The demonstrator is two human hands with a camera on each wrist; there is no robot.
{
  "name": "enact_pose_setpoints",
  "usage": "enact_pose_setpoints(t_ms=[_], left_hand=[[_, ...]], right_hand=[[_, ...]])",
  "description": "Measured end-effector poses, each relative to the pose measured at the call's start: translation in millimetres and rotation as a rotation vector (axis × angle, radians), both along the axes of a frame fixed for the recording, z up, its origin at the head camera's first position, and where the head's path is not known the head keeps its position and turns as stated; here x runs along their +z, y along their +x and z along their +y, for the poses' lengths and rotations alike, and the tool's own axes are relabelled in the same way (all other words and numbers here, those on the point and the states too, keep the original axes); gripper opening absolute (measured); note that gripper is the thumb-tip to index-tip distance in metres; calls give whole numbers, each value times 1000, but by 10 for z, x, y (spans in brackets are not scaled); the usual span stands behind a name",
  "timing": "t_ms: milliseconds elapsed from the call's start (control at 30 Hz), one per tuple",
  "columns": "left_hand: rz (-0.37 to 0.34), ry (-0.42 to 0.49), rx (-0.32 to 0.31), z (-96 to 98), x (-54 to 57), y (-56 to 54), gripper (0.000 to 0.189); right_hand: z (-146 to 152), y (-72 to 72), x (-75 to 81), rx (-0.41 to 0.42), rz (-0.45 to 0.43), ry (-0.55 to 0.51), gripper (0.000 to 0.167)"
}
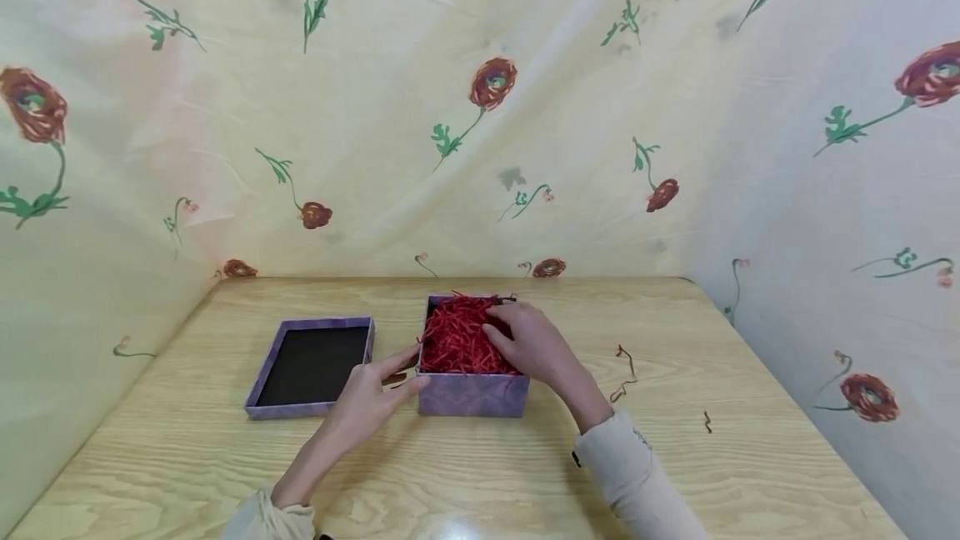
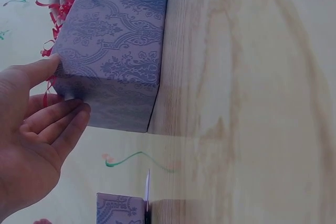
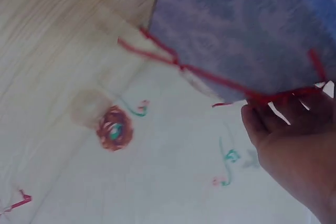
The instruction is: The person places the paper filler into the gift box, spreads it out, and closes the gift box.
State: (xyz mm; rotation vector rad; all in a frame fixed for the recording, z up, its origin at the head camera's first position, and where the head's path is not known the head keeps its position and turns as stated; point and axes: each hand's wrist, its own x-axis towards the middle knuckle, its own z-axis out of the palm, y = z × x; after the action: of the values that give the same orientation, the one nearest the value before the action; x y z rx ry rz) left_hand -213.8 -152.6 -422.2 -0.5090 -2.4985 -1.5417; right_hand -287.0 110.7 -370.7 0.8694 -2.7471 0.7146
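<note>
A purple patterned box point(image 1: 472, 394) stands uncovered, heaped with red shredded paper point(image 1: 461, 332). My left hand point(image 1: 367, 398) holds the box by its near left corner. In the left wrist view its thumb lies at the rim of one wall, with the fingers point(image 2: 55, 121) against the adjoining wall. My right hand point(image 1: 532, 344) reaches over the right rim, thumb and forefinger apart on the paper. From the right wrist view, its fingers bend over the rim, where red strands point(image 3: 210, 77) hang outside; the fingertips are hidden.
Left of the box lies its matching lid point(image 1: 311, 365), black inside facing up. Loose strands point(image 1: 626, 373) of shredded paper are scattered on the wooden table point(image 1: 465, 473) to the right. Flowered cloth point(image 1: 390, 107) hangs behind and along both sides.
</note>
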Motion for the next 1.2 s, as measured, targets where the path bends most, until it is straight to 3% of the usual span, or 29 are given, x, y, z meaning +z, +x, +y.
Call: enact_pose_setpoints(t_ms=[333,533,667,733,933,1067,1200], left_hand=[[-4,4,-7,-13,-5,3,54],[-26,18,7,-17,23,24,54],[-48,32,11,-21,40,46,54],[-57,34,4,-25,37,47,54],[-44,11,0,-33,26,42,55],[-45,-9,6,-35,25,31,56],[-60,-15,6,-36,17,30,58]], right_hand=[[-279,47,23,82,-151,150,35],[-426,-5,61,57,-273,291,6],[-501,-55,56,37,-398,321,18],[-509,-60,46,26,-419,318,25],[-412,52,130,55,-267,234,34],[-254,164,239,89,-172,77,34],[-58,239,240,81,-100,-95,30]])
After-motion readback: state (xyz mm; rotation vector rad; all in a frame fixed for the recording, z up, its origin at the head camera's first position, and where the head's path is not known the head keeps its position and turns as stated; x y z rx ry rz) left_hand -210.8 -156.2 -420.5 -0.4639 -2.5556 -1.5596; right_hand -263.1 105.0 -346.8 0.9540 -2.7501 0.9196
